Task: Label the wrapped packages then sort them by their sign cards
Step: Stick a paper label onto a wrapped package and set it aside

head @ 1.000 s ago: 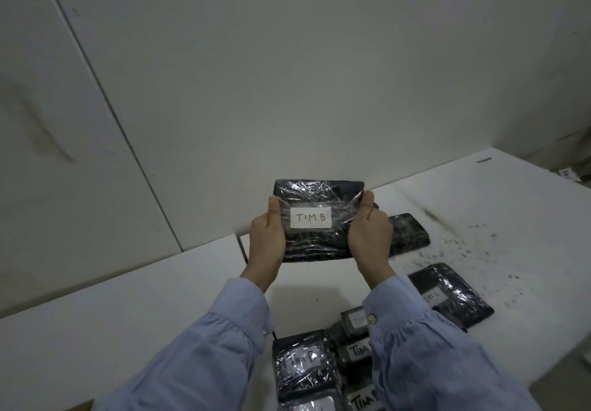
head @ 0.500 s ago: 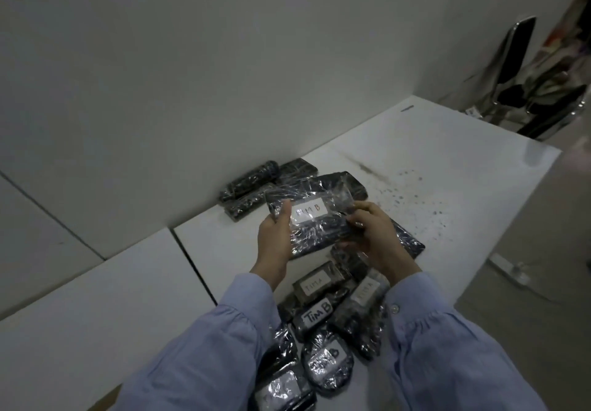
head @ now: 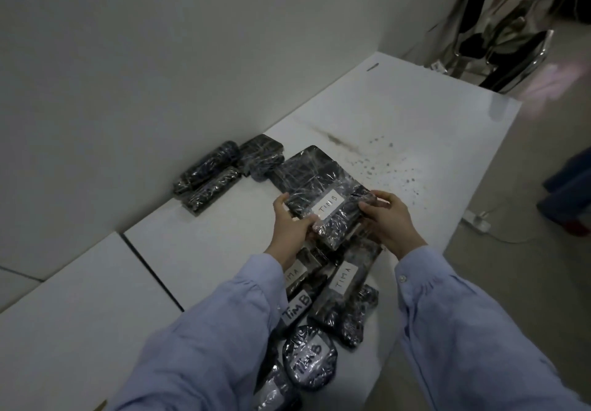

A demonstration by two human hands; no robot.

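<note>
I hold a black plastic-wrapped package (head: 332, 215) with a white label reading "TIM B" low over the white table (head: 204, 244). My left hand (head: 292, 223) grips its left end and my right hand (head: 388, 218) grips its right end. Beneath it lies a larger unlabelled wrapped package (head: 311, 167). Nearer me sits a pile of labelled packages: a long one marked "TIM A" (head: 345, 282), a second "TIM A" one (head: 295, 274), one marked "TIM B" (head: 295, 310) and a round "TIM B" one (head: 308, 356). No sign cards are visible.
Several unlabelled wrapped packages (head: 217, 175) lie against the wall at the back. A dark seam (head: 150, 270) splits the table. Dark specks stain the table to the right. Chrome chairs (head: 499, 36) stand beyond its far end; a white power strip (head: 478, 220) lies on the floor.
I lowered the "TIM B" package from in front of the wall down toward the table, and it tilted. My view swung down and right, showing the pile and chairs.
</note>
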